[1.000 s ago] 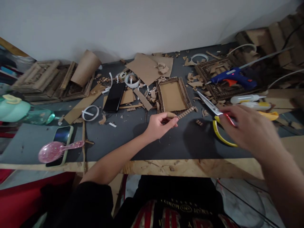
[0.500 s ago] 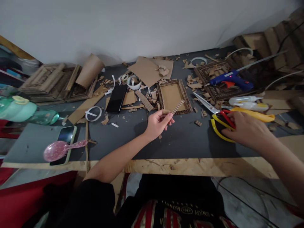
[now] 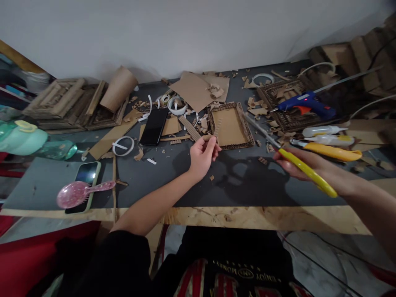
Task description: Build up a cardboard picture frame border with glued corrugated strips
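My left hand point(image 3: 201, 154) pinches a narrow corrugated cardboard strip point(image 3: 215, 128) and holds it upright above the dark table point(image 3: 173, 181), just in front of a rectangular cardboard frame point(image 3: 230, 125). My right hand point(image 3: 298, 163) grips yellow-handled scissors point(image 3: 305, 169) lifted off the table. Their blades point(image 3: 261, 131) point left toward the frame and the strip, a short gap away.
A blue glue gun point(image 3: 305, 103) lies on a woven tray at the right, with glue bottles point(image 3: 324, 131) and a yellow tool point(image 3: 335, 152) nearby. A black phone point(image 3: 154, 126), tape rings, cardboard sheets and scraps litter the middle. A pink brush point(image 3: 80, 193) rests on a second phone at left.
My right hand closed on the scissors and lifted them from the table. My left hand raised the cardboard strip from lying flat to upright.
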`<state>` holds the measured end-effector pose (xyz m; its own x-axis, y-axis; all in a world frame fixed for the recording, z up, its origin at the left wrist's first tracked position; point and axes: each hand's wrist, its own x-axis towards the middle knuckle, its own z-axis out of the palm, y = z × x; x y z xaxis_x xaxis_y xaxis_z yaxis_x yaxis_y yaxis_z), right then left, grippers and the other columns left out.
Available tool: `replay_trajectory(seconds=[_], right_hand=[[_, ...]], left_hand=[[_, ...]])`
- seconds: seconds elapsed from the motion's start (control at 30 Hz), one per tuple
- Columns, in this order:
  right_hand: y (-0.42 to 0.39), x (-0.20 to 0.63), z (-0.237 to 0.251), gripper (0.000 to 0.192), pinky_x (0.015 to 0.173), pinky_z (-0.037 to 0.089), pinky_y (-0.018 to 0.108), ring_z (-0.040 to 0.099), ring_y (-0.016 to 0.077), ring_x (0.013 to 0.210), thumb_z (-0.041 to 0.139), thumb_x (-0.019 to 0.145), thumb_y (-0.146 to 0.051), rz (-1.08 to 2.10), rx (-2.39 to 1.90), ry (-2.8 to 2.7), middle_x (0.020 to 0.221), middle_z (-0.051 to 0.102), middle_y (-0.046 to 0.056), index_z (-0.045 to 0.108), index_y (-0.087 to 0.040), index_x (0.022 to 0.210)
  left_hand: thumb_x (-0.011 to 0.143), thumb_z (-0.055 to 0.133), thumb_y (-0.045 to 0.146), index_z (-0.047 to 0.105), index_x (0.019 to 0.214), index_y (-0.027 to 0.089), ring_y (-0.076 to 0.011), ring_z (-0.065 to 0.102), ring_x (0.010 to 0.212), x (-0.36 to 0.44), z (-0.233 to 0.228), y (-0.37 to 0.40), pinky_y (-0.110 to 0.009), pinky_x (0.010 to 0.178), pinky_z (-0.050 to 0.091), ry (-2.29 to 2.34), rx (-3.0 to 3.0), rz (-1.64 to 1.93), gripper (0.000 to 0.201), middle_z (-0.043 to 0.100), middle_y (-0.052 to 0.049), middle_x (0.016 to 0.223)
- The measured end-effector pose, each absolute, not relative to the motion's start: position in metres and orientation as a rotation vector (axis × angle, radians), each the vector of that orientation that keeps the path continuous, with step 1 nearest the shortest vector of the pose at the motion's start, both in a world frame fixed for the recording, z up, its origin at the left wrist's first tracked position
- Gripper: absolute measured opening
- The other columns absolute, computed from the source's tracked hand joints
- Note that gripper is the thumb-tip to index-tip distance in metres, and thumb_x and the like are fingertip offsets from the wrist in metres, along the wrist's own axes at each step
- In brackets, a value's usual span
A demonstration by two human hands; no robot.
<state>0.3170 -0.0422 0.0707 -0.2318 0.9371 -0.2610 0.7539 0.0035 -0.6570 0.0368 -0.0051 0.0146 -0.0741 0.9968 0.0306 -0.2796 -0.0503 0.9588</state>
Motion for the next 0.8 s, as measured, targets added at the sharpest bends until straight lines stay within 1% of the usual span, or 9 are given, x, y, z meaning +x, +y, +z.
replay_trajectory(seconds=[0.07,0.17,0.27,0.33,0.4,0.47,0.6,0.67,0.8], right_hand=[[-0.042,0.302,0.084,0.072,0.067,0.055,0.037,0.063,0.0244,0.075,0.041,0.073,-0.093,1.119,-1.69,-2.164,0.083,0.066,0.008,0.057,-0.025,0.089],[-0.036,0.28,0.099,0.07,0.062,0.055,0.04,0.062,0.0243,0.067,0.034,0.075,-0.094,1.086,-1.592,-2.384,0.074,0.064,0.007,0.053,-0.026,0.079],[-0.027,0.263,0.107,0.071,0.056,0.052,0.038,0.061,0.0224,0.062,0.026,0.079,-0.093,1.089,-1.46,-2.483,0.067,0.061,0.006,0.051,-0.027,0.074],[-0.021,0.255,0.108,0.071,0.051,0.046,0.034,0.056,0.0196,0.056,0.022,0.081,-0.092,1.185,-1.407,-2.49,0.061,0.055,0.004,0.046,-0.026,0.069],[-0.014,0.248,0.11,0.071,0.046,0.041,0.032,0.05,0.0171,0.051,0.023,0.081,-0.093,1.316,-1.399,-2.477,0.056,0.049,0.001,0.044,-0.026,0.069],[-0.006,0.243,0.111,0.071,0.045,0.039,0.031,0.047,0.0159,0.048,0.026,0.079,-0.094,1.379,-1.395,-2.476,0.054,0.047,-0.001,0.044,-0.026,0.07],[0.007,0.24,0.113,0.072,0.045,0.04,0.032,0.047,0.0163,0.049,0.024,0.079,-0.095,1.366,-1.286,-2.546,0.055,0.048,0.001,0.043,-0.027,0.068],[0.011,0.24,0.113,0.073,0.046,0.04,0.032,0.047,0.0163,0.05,0.023,0.079,-0.095,1.361,-1.272,-2.567,0.055,0.047,0.0,0.044,-0.026,0.068],[0.016,0.238,0.111,0.072,0.045,0.039,0.031,0.045,0.0146,0.048,0.027,0.079,-0.094,1.354,-1.266,-2.572,0.053,0.047,-0.001,0.044,-0.025,0.066]], left_hand=[[0.076,0.078,0.061,0.062,0.081,0.017,-0.0032,0.044,0.038,0.034,0.015,-0.003,-0.016,0.033,0.031,1.057,0.933,1.466,0.047,0.057,0.007,0.055],[0.074,0.08,0.06,0.063,0.079,0.017,-0.0022,0.041,0.036,0.031,0.016,-0.001,-0.016,0.032,0.027,1.085,0.899,1.46,0.046,0.052,0.008,0.052],[0.074,0.081,0.057,0.064,0.078,0.017,-0.0021,0.04,0.035,0.03,0.017,0.0,-0.016,0.032,0.026,1.104,0.889,1.428,0.044,0.05,0.009,0.051],[0.075,0.082,0.055,0.064,0.076,0.017,-0.002,0.039,0.034,0.03,0.018,0.001,-0.016,0.032,0.025,1.111,0.879,1.412,0.042,0.048,0.009,0.049],[0.075,0.082,0.052,0.062,0.072,0.017,-0.0017,0.037,0.033,0.03,0.019,0.002,-0.016,0.031,0.024,1.122,0.857,1.403,0.041,0.048,0.009,0.048],[0.076,0.083,0.049,0.059,0.068,0.017,-0.0015,0.037,0.033,0.03,0.021,0.003,-0.015,0.03,0.022,1.14,0.816,1.412,0.041,0.047,0.01,0.047],[0.078,0.083,0.044,0.055,0.064,0.017,-0.0012,0.036,0.032,0.028,0.026,0.007,-0.015,0.029,0.021,1.176,0.728,1.439,0.041,0.044,0.01,0.046],[0.079,0.082,0.041,0.056,0.065,0.017,-0.0012,0.036,0.032,0.027,0.028,0.01,-0.015,0.029,0.021,1.185,0.711,1.443,0.038,0.044,0.01,0.046],[0.08,0.082,0.038,0.059,0.067,0.017,-0.0012,0.034,0.032,0.024,0.028,0.015,-0.015,0.029,0.021,1.194,0.71,1.426,0.033,0.042,0.011,0.045]])
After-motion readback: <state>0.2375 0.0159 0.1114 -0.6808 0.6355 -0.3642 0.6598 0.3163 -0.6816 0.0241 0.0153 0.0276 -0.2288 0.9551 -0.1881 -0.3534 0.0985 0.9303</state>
